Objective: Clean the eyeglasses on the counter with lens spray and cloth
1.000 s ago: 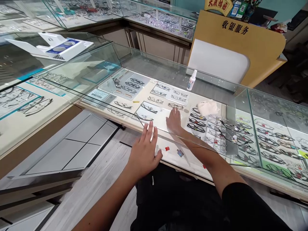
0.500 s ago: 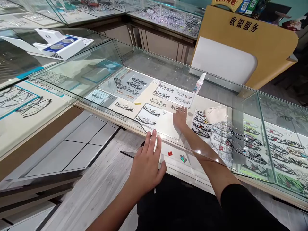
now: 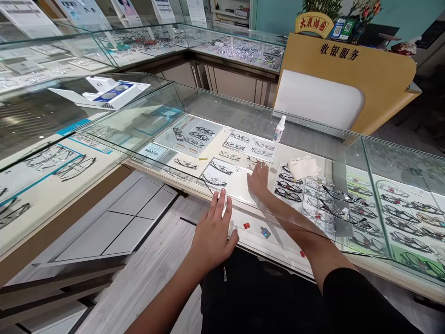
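My right hand (image 3: 258, 179) reaches under the glass top into the display case. Its fingers are bent over a pair of eyeglasses (image 3: 252, 160) and hide part of the frame; the grip itself is only partly visible. Outside, my left hand (image 3: 212, 232) is open at the front edge of the glass, fingers spread, holding nothing. Just beyond it, two dark-framed eyeglasses (image 3: 221, 167) lie on a white display board (image 3: 239, 185). Further back, a second board (image 3: 246, 144) carries several more pairs.
A spray bottle (image 3: 279, 130) stands behind the boards, left of a crumpled cloth (image 3: 303, 167). Rows of eyeglasses (image 3: 289, 184) lie to the right. Small red pieces (image 3: 246, 226) and a grey tag (image 3: 265, 232) rest near the front edge. An opened white box (image 3: 118, 95) sits on the left glass.
The view has tilted up and shifted, showing more of the shop at the back. My right hand stays at the same eyeglasses. The left hand keeps its place at the glass edge.
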`<state>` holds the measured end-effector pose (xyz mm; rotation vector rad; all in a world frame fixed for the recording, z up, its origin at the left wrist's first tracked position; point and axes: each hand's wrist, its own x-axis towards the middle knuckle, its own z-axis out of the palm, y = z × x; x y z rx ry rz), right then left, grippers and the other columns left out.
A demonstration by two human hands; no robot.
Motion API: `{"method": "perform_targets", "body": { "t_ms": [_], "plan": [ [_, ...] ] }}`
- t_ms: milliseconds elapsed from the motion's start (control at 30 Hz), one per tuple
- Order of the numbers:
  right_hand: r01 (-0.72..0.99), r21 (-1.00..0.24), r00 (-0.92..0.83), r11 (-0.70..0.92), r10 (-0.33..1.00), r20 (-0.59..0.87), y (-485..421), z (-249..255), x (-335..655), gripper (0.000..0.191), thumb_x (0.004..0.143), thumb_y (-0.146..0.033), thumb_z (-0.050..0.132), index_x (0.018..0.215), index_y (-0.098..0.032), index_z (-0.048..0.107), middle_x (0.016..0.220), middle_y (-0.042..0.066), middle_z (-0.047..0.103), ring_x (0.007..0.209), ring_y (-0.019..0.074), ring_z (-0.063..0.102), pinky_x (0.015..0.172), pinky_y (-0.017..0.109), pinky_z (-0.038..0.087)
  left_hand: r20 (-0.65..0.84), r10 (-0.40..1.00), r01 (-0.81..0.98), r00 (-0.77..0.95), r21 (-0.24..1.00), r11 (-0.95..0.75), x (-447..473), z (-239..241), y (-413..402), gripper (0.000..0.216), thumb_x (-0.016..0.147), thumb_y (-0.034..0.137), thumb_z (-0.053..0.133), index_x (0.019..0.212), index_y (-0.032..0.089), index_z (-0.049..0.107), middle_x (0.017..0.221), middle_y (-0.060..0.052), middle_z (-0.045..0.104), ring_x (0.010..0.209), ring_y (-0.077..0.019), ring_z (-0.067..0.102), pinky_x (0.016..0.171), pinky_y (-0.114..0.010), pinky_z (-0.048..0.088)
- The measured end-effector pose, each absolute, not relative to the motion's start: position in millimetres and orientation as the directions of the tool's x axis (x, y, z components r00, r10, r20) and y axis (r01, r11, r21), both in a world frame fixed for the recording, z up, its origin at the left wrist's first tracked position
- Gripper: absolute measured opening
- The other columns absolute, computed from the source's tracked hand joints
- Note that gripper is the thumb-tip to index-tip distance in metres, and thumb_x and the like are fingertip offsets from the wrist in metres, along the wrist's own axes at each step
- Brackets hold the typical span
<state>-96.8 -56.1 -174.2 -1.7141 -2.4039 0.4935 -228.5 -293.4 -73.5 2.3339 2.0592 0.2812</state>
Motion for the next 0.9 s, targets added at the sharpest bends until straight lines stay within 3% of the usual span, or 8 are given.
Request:
{"method": "perform_targets", "body": {
  "t_ms": [167, 300, 467, 567, 633, 700, 767, 900],
  "plan": [
    [0.808, -0.406, -0.496, 0.427, 0.865, -0.079, -126.6, -163.5, -75.3, 0.072, 0.111, -0.044, 0.040, 0.172, -0.008, 0.030, 0.183, 0.022, 0.026, 0.172, 0.0410, 0.013, 0.138, 0.062, 0.013, 0.106, 0.990, 0.987, 0.095, 0.116, -0.108, -225.5, -71.4, -292.3, 0.079, 0.097, 0.033, 0.054, 0.170, 0.006, 0.039, 0.183, -0.023, 0.017, 0.171, -0.0428, 0.018, 0.111, -0.053, 0.055],
    [0.702, -0.489, -0.648, 0.518, 0.750, -0.134, -186.7, -144.7, -38.4, 0.068, 0.113, -0.048, 0.037, 0.170, -0.011, 0.038, 0.180, 0.016, 0.037, 0.173, 0.0319, 0.017, 0.141, 0.049, 0.017, 0.095, 0.990, 0.989, 0.103, 0.100, -0.113, -224.4, -69.2, -291.5, 0.079, 0.098, 0.035, 0.052, 0.169, 0.005, 0.038, 0.183, -0.024, 0.016, 0.171, -0.0430, 0.019, 0.109, -0.052, 0.056],
    [0.528, -0.712, -0.786, 0.463, 0.584, -0.203, -219.0, -89.2, 15.6, 0.062, 0.114, -0.058, 0.032, 0.151, -0.017, 0.061, 0.160, 0.019, 0.059, 0.164, 0.0302, 0.037, 0.137, 0.051, 0.030, 0.053, 0.993, 0.993, 0.107, 0.052, -0.109, -223.9, -67.0, -290.1, 0.078, 0.099, 0.033, 0.047, 0.169, 0.001, 0.036, 0.182, -0.027, 0.016, 0.171, -0.0423, 0.018, 0.108, -0.052, 0.057],
    [0.487, -0.780, -0.834, 0.393, 0.474, -0.282, -229.7, -43.9, 48.3, 0.062, 0.114, -0.060, 0.030, 0.138, -0.019, 0.069, 0.157, 0.017, 0.059, 0.160, 0.0278, 0.043, 0.135, 0.048, 0.034, 0.049, 0.993, 0.992, 0.109, 0.050, -0.112, -224.4, -68.1, -288.7, 0.079, 0.098, 0.034, 0.048, 0.169, 0.002, 0.036, 0.182, -0.027, 0.016, 0.171, -0.0425, 0.018, 0.106, -0.052, 0.058],
    [0.497, -0.792, -0.837, 0.354, 0.437, -0.330, -239.3, -9.7, 70.9, 0.066, 0.113, -0.066, 0.029, 0.140, -0.021, 0.068, 0.160, 0.014, 0.056, 0.159, 0.0251, 0.044, 0.136, 0.044, 0.033, 0.063, 0.992, 0.991, 0.114, 0.058, -0.117, -225.3, -70.0, -287.8, 0.079, 0.098, 0.035, 0.049, 0.170, 0.004, 0.035, 0.183, -0.026, 0.016, 0.171, -0.0426, 0.017, 0.109, -0.052, 0.057],
    [0.491, -0.803, -0.835, 0.338, 0.446, -0.323, -248.2, 26.3, 93.7, 0.067, 0.112, -0.070, 0.031, 0.146, -0.026, 0.066, 0.163, 0.010, 0.055, 0.159, 0.0238, 0.046, 0.134, 0.041, 0.036, 0.069, 0.990, 0.991, 0.119, 0.057, -0.123, -226.3, -71.9, -286.9, 0.079, 0.098, 0.036, 0.048, 0.169, 0.003, 0.035, 0.182, -0.027, 0.015, 0.171, -0.0427, 0.017, 0.110, -0.053, 0.056],
    [0.496, -0.780, -0.813, 0.383, 0.520, -0.262, -250.8, 59.7, 116.5, 0.066, 0.112, -0.070, 0.030, 0.155, -0.031, 0.061, 0.167, 0.006, 0.053, 0.165, 0.0238, 0.037, 0.136, 0.041, 0.035, 0.068, 0.990, 0.990, 0.125, 0.050, -0.129, -227.2, -73.4, -286.1, 0.079, 0.099, 0.036, 0.047, 0.168, 0.001, 0.037, 0.182, -0.028, 0.015, 0.171, -0.0434, 0.017, 0.110, -0.054, 0.056],
    [0.673, -0.542, -0.617, 0.503, 0.786, -0.037, -224.0, 94.3, 160.0, 0.075, 0.110, -0.073, 0.029, 0.169, -0.029, 0.045, 0.180, 0.007, 0.037, 0.172, 0.0310, 0.021, 0.140, 0.054, 0.026, 0.085, 0.987, 0.989, 0.137, 0.049, -0.142, -228.0, -75.1, -285.0, 0.080, 0.098, 0.036, 0.047, 0.169, 0.000, 0.036, 0.182, -0.027, 0.015, 0.170, -0.0451, 0.018, 0.108, -0.056, 0.057]
  ]
}}
